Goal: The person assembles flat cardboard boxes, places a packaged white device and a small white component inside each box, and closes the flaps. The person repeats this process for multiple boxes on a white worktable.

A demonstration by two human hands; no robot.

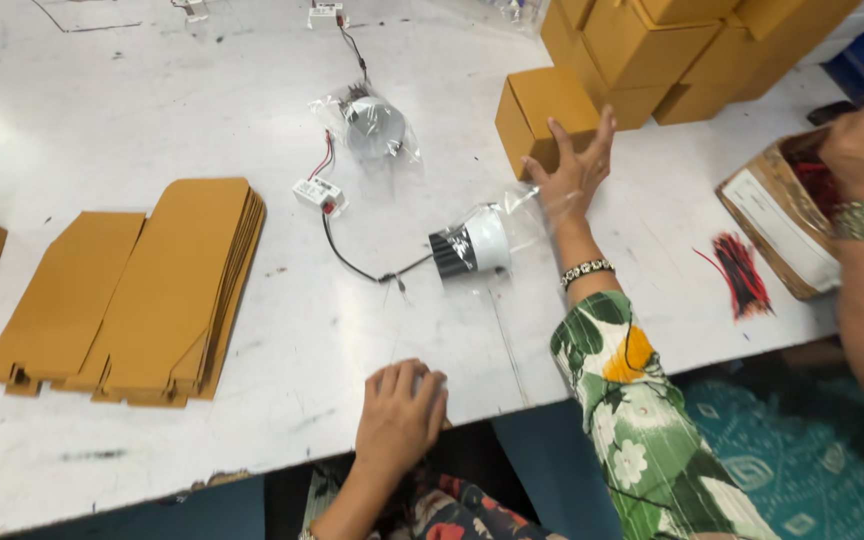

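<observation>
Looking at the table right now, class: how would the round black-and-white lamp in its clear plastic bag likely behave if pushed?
The round black-and-white lamp lies on its side, so it would probably roll. Its clear plastic bag looks glossy, likely slippery to grip. The black cable joins it to a small white box, which may drag along.

Stack of closed mustard-brown cartons (pixel 672 50) at far right, one small brown box (pixel 537 115) standing apart before it, flattened brown carton blanks (pixel 142 290) at near left, open worn cardboard box (pixel 777 225) with white label (pixel 782 230) at right edge, clear plastic bags (pixel 377 125) around lamp fittings mid-table.
</observation>
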